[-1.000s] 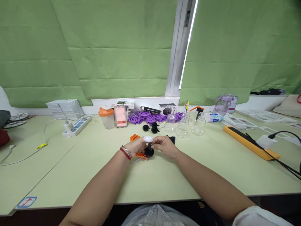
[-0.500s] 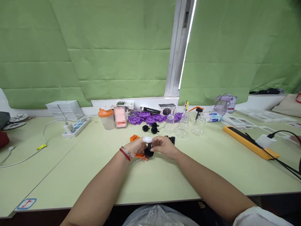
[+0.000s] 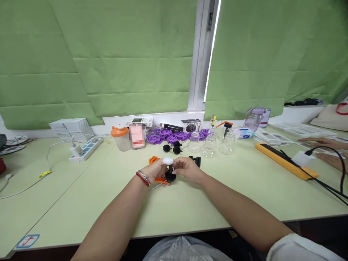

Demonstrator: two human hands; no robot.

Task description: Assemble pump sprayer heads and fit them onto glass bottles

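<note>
Left hand (image 3: 156,172) clamps and right hand (image 3: 189,169) pinches a black stemmed part (image 3: 170,177), on the near side of the purple parts (image 3: 166,134). Probably light, stiff plastic, smooth enough to slip: steady its round base, then the stem (image 3: 170,169), sparing the white knob (image 3: 168,161).

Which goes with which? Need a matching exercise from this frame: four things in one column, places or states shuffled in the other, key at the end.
Things:
1. Black part with the white top
2. Shaker cup
3. Purple parts
4. Yellow-orange power strip

Places or states:
A. Heaped behind the black round parts
B. Bearing a white adapter
C. Held between the left hand and the right hand
D. Closed with an orange lid

Pairs: 1-C; 2-D; 3-A; 4-B
</note>
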